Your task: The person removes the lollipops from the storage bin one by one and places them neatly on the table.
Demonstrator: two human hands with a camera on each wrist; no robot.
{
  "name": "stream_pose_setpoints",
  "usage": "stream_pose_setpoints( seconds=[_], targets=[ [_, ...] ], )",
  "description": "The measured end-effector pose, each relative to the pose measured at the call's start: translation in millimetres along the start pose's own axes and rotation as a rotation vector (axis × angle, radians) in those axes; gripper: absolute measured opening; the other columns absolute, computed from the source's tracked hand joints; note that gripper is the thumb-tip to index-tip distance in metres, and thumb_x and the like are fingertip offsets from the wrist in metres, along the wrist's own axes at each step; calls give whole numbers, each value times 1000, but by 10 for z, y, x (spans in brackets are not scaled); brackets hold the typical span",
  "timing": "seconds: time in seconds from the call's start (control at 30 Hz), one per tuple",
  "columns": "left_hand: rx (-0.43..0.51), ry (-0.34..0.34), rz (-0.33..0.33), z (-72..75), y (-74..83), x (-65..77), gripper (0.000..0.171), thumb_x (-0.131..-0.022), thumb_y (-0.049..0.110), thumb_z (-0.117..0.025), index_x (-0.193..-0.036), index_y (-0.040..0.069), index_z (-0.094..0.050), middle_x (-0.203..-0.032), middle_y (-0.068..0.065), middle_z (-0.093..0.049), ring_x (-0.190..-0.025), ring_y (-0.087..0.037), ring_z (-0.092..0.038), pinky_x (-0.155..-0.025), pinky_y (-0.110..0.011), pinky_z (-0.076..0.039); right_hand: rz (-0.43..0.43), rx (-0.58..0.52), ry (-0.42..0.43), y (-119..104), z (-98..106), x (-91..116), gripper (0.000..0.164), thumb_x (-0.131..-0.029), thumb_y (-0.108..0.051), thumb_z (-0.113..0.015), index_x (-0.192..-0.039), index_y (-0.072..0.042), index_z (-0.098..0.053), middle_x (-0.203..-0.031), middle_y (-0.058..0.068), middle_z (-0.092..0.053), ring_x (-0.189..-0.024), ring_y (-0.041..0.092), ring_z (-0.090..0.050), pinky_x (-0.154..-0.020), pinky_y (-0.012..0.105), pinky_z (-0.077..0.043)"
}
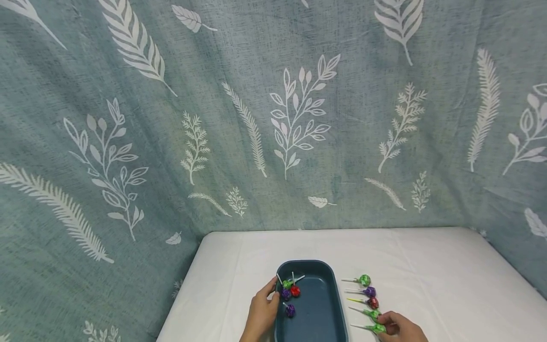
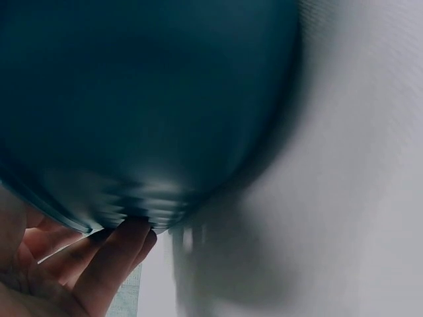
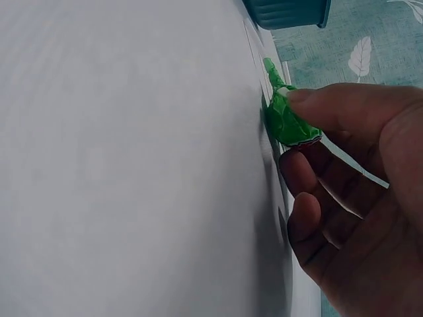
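Note:
My left hand [image 1: 261, 311] grips the left side of a dark blue rectangular tray [image 1: 320, 304], thumb and fingers at its rim. In the left wrist view the fingers [image 2: 109, 264] press against the tray's ribbed outer wall. Inside, along the left, lie a green lollipop [image 1: 287, 284], a red lollipop [image 1: 295, 291] and purple lollipops [image 1: 290, 311]. To the right of the tray, my right hand [image 1: 403, 327] pinches the wrapped head of the nearest green lollipop [image 3: 285, 122], its stick pointing left. That lollipop is close over the white surface.
Beyond the held one, a column of lollipops runs away from me: another green one [image 1: 374, 315], a red one [image 1: 372, 303], a purple one [image 1: 370, 292] and a far green one [image 1: 364, 280]. A white-covered table [image 1: 239, 256] bears everything. Leaf-patterned curtains [image 1: 256, 199] hang behind and beside it.

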State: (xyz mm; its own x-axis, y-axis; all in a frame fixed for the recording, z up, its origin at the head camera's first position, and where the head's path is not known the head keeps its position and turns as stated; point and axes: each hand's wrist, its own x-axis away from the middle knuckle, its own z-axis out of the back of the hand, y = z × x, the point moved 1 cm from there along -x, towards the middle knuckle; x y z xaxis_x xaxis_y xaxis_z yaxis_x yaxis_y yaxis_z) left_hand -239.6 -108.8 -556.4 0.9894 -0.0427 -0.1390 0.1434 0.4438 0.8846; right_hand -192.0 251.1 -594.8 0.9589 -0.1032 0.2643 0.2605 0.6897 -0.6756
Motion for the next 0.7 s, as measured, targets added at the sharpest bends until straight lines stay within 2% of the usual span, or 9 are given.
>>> stream_pose_setpoints(
  seconds=[0.37, 0.57, 0.7],
  targets=[
    [0, -6, 6, 11, 10, -5, 46, -96, 9, -61, -141, 2, -59, -125, -22, -68, -84, -19, -73, -70, -36, -58, 46, -17, 46, -148, 117, 106, 31, -78, -19, -86, -99, -3, -69, -85, -2, -67, -79, 16, -65, -76, 44, -55],
    [0, -6, 10, 9, 12, -1, 46, -96, 9, -62, -141, 2, -59, -125, -21, -68, -83, -19, -73, -70, -36, -57, 40, -47, 71, -229, 196, 155, 33, -78, -23, -86, -100, -4, -69, -89, 0, -69, -80, 18, -65, -75, 46, -55],
    [-7, -2, 10, 7, 14, -1, 46, -96, 9, -62, -141, 2, -59, -125, -21, -68, -83, -18, -72, -72, -37, -57, 101, -92, 133, -367, 212, 185, 32, -80, -20, -84, -102, -2, -70, -92, 2, -71, -81, 18, -66, -72, 41, -55]
  ],
)
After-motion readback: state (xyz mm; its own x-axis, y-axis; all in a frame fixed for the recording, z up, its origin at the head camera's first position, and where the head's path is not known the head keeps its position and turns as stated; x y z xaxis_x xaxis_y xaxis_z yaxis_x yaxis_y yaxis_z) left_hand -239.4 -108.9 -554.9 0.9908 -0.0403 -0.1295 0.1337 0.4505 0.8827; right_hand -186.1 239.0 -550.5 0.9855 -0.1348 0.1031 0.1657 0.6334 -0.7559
